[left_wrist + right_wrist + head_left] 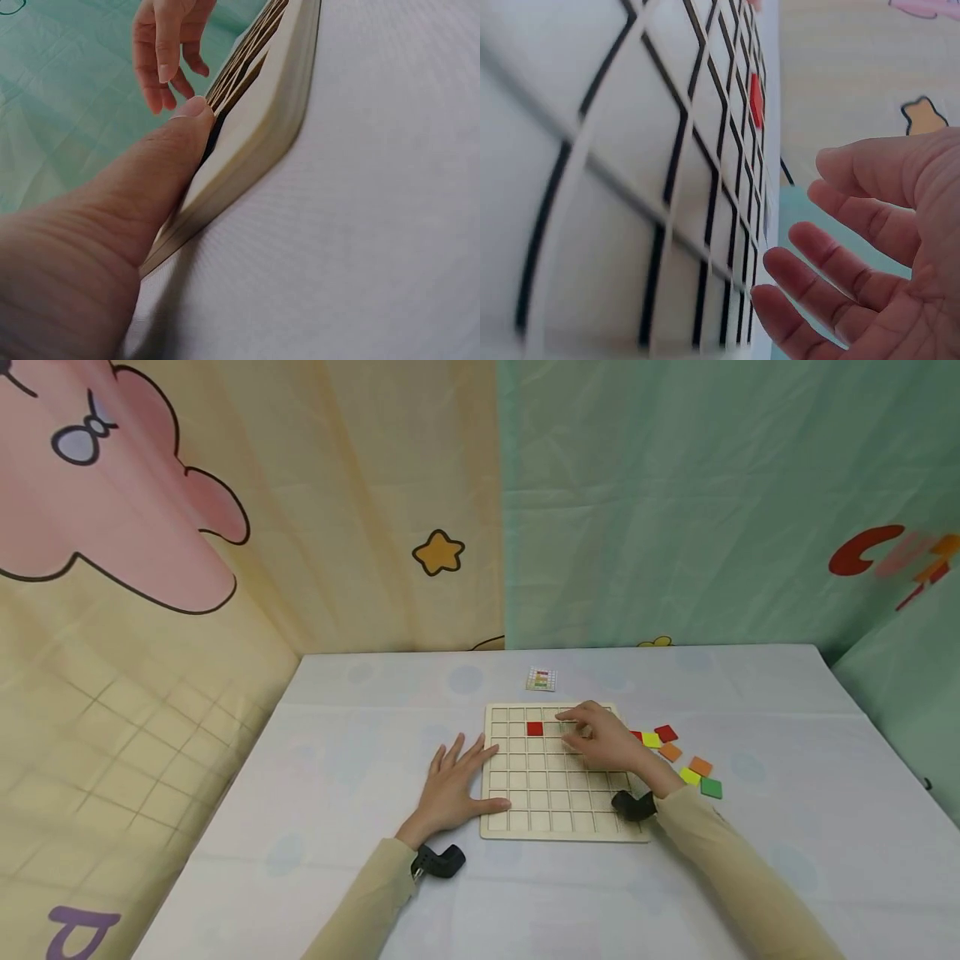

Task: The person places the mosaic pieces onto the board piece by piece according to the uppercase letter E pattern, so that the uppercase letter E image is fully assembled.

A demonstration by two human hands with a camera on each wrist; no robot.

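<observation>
A pale wooden grid board (538,781) lies flat on the table, with one red square tile (535,728) in a cell of its upper part. My left hand (448,789) is spread at the board's left edge, its thumb resting on the corner of the frame in the left wrist view. Over the board's upper right hovers my right hand (609,742). The right wrist view shows its fingers (840,255) loosely bent and apart, with nothing between them. Beside the board on the right are loose tiles: red (666,733), yellow (651,740), orange (701,766) and green (711,787).
A small card (542,679) printed with a coloured grid pattern lies behind the board. The white table (315,793) carries a pale dotted cloth. Printed curtains (660,510) hang behind it and at the sides. A black wrist device (441,862) is strapped to each arm.
</observation>
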